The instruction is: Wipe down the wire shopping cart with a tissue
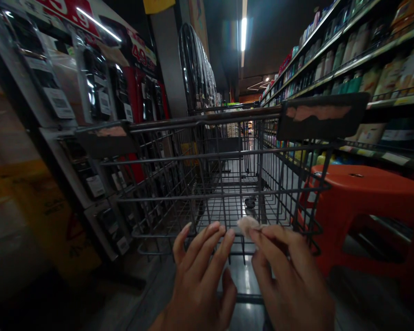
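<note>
Before the dark metal-wire cart (224, 195), your right hand (291, 271) is pinching a pale, crumpled scrap (247, 225), ideally gently; your left hand (202, 271) is grasping nothing.

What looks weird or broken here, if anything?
The two dark rectangular panels near both ends of the grey metal wire cart's top bar look damaged: each shows a ragged pinkish patch, as though some covering had been torn away.

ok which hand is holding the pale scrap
The right hand, which pinches the pale scrap; the left hand, beside it, is open with nothing visible in its grasp.
</note>
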Demonstrator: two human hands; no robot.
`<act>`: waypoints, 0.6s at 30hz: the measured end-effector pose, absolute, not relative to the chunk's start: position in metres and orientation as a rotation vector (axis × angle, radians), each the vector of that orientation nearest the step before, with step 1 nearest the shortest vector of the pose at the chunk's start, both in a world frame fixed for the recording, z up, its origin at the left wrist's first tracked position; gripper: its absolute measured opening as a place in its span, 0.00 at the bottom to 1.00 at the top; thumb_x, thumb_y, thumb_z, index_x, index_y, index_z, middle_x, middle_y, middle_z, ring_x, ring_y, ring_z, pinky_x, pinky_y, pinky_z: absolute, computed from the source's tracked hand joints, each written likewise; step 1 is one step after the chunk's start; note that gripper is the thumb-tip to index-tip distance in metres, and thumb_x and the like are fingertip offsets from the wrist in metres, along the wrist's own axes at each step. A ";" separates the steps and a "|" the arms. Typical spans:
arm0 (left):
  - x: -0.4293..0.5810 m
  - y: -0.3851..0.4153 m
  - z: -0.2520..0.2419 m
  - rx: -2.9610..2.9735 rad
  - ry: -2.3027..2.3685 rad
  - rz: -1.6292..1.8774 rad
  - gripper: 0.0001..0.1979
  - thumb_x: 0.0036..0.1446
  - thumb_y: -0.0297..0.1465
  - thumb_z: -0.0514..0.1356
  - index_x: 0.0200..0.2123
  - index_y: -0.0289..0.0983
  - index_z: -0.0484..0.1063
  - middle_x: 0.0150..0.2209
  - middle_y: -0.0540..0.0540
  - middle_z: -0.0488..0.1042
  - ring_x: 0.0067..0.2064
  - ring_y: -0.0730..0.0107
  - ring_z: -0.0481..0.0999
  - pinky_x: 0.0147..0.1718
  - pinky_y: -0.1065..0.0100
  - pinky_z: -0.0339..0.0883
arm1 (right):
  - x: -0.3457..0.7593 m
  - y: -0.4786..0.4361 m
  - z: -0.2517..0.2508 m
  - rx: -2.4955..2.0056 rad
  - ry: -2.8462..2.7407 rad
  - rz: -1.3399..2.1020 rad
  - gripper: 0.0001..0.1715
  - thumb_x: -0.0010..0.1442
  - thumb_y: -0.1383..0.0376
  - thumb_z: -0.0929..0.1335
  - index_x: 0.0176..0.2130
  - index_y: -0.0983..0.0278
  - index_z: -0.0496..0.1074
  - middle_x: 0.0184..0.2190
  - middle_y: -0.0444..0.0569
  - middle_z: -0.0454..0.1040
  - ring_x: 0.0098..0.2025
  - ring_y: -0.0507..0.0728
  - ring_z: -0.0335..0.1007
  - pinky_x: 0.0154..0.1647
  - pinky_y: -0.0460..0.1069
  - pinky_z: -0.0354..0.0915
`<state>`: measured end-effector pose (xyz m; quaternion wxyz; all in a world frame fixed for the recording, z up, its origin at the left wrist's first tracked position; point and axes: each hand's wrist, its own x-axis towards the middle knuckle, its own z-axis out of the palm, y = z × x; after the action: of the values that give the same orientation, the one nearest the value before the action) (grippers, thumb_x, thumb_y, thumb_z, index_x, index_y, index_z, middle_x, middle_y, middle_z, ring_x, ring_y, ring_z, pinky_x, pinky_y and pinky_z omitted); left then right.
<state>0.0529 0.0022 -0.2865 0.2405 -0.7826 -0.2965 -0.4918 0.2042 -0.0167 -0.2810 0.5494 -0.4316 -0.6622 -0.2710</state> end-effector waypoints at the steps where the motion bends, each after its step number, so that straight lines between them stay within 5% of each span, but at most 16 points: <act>1: 0.053 0.002 -0.286 -2.133 -0.812 -1.350 0.23 0.55 0.25 0.55 0.55 0.36 0.69 0.48 0.45 0.78 0.57 0.66 0.71 0.65 0.56 0.46 | 0.204 -0.018 -0.287 -1.019 -1.556 -0.646 0.15 0.68 0.72 0.60 0.44 0.68 0.75 0.35 0.51 0.78 0.40 0.51 0.76 0.38 0.43 0.74; 8: 0.049 0.001 -0.282 -2.119 -0.816 -1.232 0.20 0.56 0.23 0.56 0.53 0.35 0.70 0.47 0.45 0.79 0.56 0.68 0.72 0.67 0.59 0.43 | 0.211 -0.024 -0.310 -0.976 -1.545 -0.707 0.15 0.66 0.74 0.62 0.35 0.65 0.76 0.29 0.47 0.76 0.32 0.49 0.75 0.33 0.41 0.72; 18: 0.050 0.003 -0.283 -2.092 -0.808 -1.196 0.19 0.57 0.24 0.57 0.53 0.34 0.70 0.46 0.44 0.79 0.57 0.68 0.70 0.66 0.61 0.47 | 0.236 -0.042 -0.314 -1.111 -1.431 -0.760 0.10 0.65 0.72 0.64 0.39 0.61 0.73 0.36 0.47 0.73 0.35 0.51 0.75 0.33 0.44 0.73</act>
<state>0.0499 0.0033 -0.2826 0.2956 -0.7862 -0.3037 -0.4496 0.2363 -0.0419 -0.3137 0.5552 -0.4704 -0.6058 -0.3217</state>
